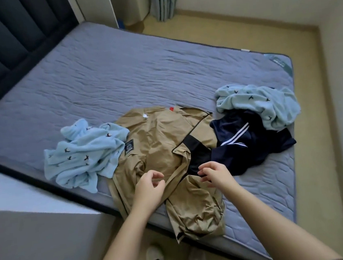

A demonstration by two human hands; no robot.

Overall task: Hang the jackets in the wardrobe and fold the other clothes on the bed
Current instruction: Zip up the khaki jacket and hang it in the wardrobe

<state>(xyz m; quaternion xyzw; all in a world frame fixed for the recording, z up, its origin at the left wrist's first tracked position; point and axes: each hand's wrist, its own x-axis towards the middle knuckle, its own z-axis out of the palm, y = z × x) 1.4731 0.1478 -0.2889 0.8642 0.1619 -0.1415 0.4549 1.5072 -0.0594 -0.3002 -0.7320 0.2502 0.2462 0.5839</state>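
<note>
A tan jacket (pixel 157 144) with black lining lies beneath the left hand (pixel 149 187) and right hand (pixel 215 175). A pale-blue garment (pixel 84 156) with dark bird print sits to their left. A matching garment (pixel 259 103) and white-striped navy sportswear (pixel 250 140) sit to their right, on a grey-blue mattress (pixel 118 72).

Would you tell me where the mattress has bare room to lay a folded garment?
The broad stretch of mattress between the headboard and the clothes is bare. A smaller patch lies at the near right corner, bordered by the navy striped garment and the tan jacket. Crowded: the row from the left light blue garment to the right light blue garment.
</note>
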